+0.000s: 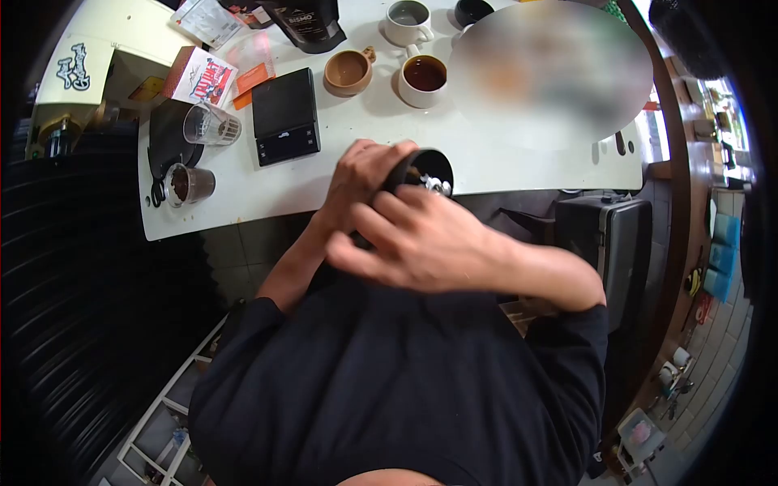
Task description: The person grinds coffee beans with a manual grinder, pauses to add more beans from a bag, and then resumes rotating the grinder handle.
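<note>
While both hands meet at the near table (502,162) edge, they grip a black grinder (425,168), held close to the chest. Left hand (361,182) wraps the body from the left, fingers closed around it. Right hand (421,239) closes over its lower side, fingers curled; grinder's open top with metal parts shows above. On table: black scale (284,113) left of the hands, overturned clear glass (211,125), small jar of grounds (189,184), tan cup (348,71), white cup of coffee (423,79), white mug (408,20), red-white box (200,77), black bag (309,22).
</note>
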Demonstrator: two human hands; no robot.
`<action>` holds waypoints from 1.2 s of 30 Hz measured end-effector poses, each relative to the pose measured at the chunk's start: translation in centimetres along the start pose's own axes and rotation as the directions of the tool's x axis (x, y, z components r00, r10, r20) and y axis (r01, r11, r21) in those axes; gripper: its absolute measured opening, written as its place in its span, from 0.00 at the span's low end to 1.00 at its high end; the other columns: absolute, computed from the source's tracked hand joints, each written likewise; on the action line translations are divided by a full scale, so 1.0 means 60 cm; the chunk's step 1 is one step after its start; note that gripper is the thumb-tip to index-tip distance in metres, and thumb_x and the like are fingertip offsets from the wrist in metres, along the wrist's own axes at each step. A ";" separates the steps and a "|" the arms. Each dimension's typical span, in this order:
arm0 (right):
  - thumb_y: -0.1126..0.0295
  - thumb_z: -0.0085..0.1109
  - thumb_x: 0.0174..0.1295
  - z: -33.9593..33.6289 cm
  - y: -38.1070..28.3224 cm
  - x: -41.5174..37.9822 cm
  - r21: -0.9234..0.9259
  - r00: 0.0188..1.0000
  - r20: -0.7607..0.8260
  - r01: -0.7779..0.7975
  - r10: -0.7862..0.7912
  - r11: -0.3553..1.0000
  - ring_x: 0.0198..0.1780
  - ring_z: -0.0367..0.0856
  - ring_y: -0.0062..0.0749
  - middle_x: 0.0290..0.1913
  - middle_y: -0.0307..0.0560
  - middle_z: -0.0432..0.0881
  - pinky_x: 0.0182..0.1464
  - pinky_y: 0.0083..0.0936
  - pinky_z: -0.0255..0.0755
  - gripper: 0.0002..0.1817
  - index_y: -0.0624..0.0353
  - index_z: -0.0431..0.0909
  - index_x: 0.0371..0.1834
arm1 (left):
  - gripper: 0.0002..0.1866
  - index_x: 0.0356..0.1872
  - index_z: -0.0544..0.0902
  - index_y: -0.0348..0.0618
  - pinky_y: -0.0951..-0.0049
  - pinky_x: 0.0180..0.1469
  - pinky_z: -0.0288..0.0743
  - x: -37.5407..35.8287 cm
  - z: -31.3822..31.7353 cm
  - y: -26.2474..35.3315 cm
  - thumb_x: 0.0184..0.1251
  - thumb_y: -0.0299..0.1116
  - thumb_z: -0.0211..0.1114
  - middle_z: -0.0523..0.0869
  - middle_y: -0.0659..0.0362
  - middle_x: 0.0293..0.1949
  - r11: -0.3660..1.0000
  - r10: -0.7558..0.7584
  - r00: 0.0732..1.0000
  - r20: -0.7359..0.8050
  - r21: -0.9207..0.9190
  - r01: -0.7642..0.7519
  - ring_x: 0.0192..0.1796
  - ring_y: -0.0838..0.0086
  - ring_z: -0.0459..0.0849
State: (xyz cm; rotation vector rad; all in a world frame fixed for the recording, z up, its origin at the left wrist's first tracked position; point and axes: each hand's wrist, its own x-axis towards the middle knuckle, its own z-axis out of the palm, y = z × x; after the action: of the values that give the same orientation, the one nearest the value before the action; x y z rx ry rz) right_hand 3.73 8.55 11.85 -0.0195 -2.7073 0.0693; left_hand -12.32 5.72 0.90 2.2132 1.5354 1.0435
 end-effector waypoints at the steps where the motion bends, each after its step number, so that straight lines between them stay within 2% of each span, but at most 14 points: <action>1: 0.63 0.59 0.60 0.006 0.018 0.017 -0.110 0.999 -0.054 -0.005 -0.001 0.994 0.33 0.80 0.31 0.36 0.40 0.74 0.31 0.30 0.75 0.16 0.49 0.73 0.50 | 0.32 0.57 0.77 0.47 0.60 0.52 0.78 -0.013 0.025 0.025 0.52 0.44 0.80 0.87 0.57 0.44 0.953 -0.134 0.984 -0.115 -0.287 0.096 0.47 0.62 0.89; 3: 0.63 0.60 0.62 0.013 0.068 0.029 0.089 0.989 0.046 -0.145 0.142 0.985 0.36 0.84 0.38 0.40 0.44 0.78 0.32 0.34 0.76 0.18 0.51 0.74 0.55 | 0.35 0.59 0.77 0.46 0.59 0.56 0.80 -0.029 0.057 0.063 0.53 0.47 0.82 0.86 0.54 0.49 0.604 -0.462 0.866 -0.192 -0.783 0.149 0.51 0.61 0.88; 5: 0.67 0.63 0.63 0.017 0.142 0.023 0.181 0.930 0.129 -0.364 0.344 0.914 0.35 0.85 0.47 0.36 0.47 0.82 0.33 0.41 0.77 0.16 0.53 0.74 0.52 | 0.48 0.60 0.76 0.41 0.61 0.60 0.81 -0.021 -0.007 0.045 0.36 0.51 0.91 0.86 0.53 0.50 0.880 0.078 0.989 0.128 -0.475 -0.008 0.51 0.62 0.88; 6: 0.67 0.60 0.66 0.021 0.168 0.004 0.142 0.878 0.151 -0.475 0.455 0.869 0.35 0.85 0.53 0.33 0.51 0.83 0.33 0.46 0.76 0.12 0.54 0.73 0.51 | 0.59 0.61 0.76 0.37 0.63 0.62 0.80 -0.037 -0.005 0.044 0.21 0.54 0.95 0.87 0.53 0.52 0.781 -0.078 0.985 0.154 -0.605 0.157 0.53 0.66 0.87; 9: 0.68 0.55 0.69 0.023 0.196 -0.072 0.100 0.838 0.133 -0.542 0.529 0.834 0.30 0.83 0.55 0.27 0.53 0.81 0.30 0.47 0.74 0.06 0.55 0.72 0.45 | 0.51 0.62 0.76 0.35 0.71 0.59 0.80 -0.044 -0.008 0.029 0.37 0.51 0.92 0.88 0.56 0.50 0.327 -0.526 0.835 0.162 -0.868 0.374 0.52 0.73 0.87; 13: 0.70 0.61 0.58 0.006 0.067 -0.109 0.075 0.832 0.324 -0.497 0.451 0.864 0.26 0.83 0.43 0.26 0.44 0.80 0.27 0.40 0.76 0.11 0.54 0.73 0.43 | 0.43 0.57 0.77 0.39 0.69 0.54 0.84 -0.044 -0.017 -0.005 0.39 0.45 0.90 0.90 0.53 0.48 0.724 -0.548 0.830 -0.103 -0.554 0.410 0.49 0.71 0.90; 18: 0.57 0.60 0.58 0.012 -0.032 -0.023 0.112 0.988 0.128 0.071 -0.085 0.991 0.22 0.76 0.27 0.24 0.37 0.70 0.23 0.28 0.67 0.13 0.50 0.75 0.43 | 0.33 0.58 0.77 0.40 0.71 0.52 0.85 -0.041 0.027 0.017 0.54 0.41 0.82 0.90 0.57 0.46 0.857 -0.393 0.900 0.187 -0.281 0.432 0.46 0.72 0.90; 19: 0.59 0.57 0.62 0.010 -0.017 0.008 0.067 0.990 0.076 0.110 -0.115 0.992 0.24 0.80 0.30 0.25 0.38 0.73 0.25 0.32 0.70 0.13 0.50 0.75 0.47 | 0.34 0.65 0.76 0.42 0.73 0.56 0.84 -0.111 0.102 0.000 0.63 0.49 0.77 0.90 0.59 0.49 0.996 -0.073 0.973 -0.218 -0.060 0.061 0.50 0.72 0.90; 22: 0.62 0.55 0.68 0.021 0.055 0.065 0.097 0.972 0.225 -0.095 0.071 0.991 0.30 0.88 0.42 0.31 0.47 0.85 0.29 0.38 0.77 0.23 0.51 0.75 0.66 | 0.52 0.70 0.69 0.37 0.67 0.65 0.80 -0.073 0.040 0.075 0.51 0.60 0.82 0.87 0.58 0.56 0.984 -0.039 0.970 0.238 -0.160 0.079 0.56 0.71 0.87; 23: 0.62 0.55 0.68 0.031 0.097 0.064 0.095 0.971 0.225 -0.100 0.077 0.990 0.30 0.88 0.42 0.31 0.47 0.85 0.29 0.38 0.77 0.23 0.51 0.75 0.66 | 0.57 0.69 0.69 0.36 0.64 0.67 0.77 -0.065 0.029 0.061 0.40 0.57 0.89 0.84 0.55 0.60 0.731 -0.164 0.898 0.409 -0.560 0.389 0.60 0.68 0.85; 25: 0.64 0.63 0.64 0.038 0.175 0.040 0.196 0.954 0.120 -0.296 0.276 0.935 0.31 0.85 0.52 0.27 0.51 0.84 0.31 0.45 0.74 0.23 0.54 0.79 0.62 | 0.62 0.66 0.71 0.35 0.63 0.56 0.83 -0.031 0.011 0.071 0.24 0.52 0.94 0.87 0.53 0.49 0.796 -0.070 0.994 0.079 -0.597 0.104 0.50 0.65 0.89; 29: 0.67 0.53 0.69 0.016 0.194 -0.076 0.072 0.856 0.263 -0.477 0.445 0.876 0.25 0.80 0.56 0.19 0.54 0.76 0.28 0.48 0.67 0.10 0.59 0.76 0.47 | 0.50 0.62 0.75 0.36 0.67 0.58 0.81 -0.072 -0.007 0.048 0.38 0.49 0.91 0.87 0.56 0.51 0.364 -0.532 0.835 0.140 -0.852 0.375 0.52 0.74 0.86; 31: 0.68 0.56 0.64 -0.012 0.114 -0.099 0.015 0.747 0.458 -0.550 0.483 0.835 0.23 0.81 0.50 0.19 0.50 0.77 0.27 0.45 0.70 0.10 0.58 0.76 0.46 | 0.44 0.60 0.76 0.37 0.70 0.57 0.81 -0.078 -0.005 0.020 0.42 0.46 0.90 0.87 0.57 0.50 0.547 -0.493 0.869 -0.037 -0.790 0.277 0.52 0.74 0.86; 36: 0.59 0.66 0.53 -0.027 -0.019 -0.035 0.269 0.952 0.305 -0.063 -0.023 0.961 0.24 0.82 0.28 0.23 0.42 0.74 0.22 0.29 0.71 0.17 0.54 0.80 0.43 | 0.33 0.57 0.75 0.37 0.72 0.55 0.82 -0.055 -0.011 0.040 0.53 0.38 0.82 0.88 0.57 0.46 0.598 -0.427 0.890 0.158 -0.689 0.409 0.49 0.76 0.87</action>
State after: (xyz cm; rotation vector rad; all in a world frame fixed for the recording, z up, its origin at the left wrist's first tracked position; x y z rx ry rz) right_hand 6.34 7.46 12.48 0.0515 -2.9796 0.4943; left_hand -11.69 1.64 1.38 1.2275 1.2520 1.2227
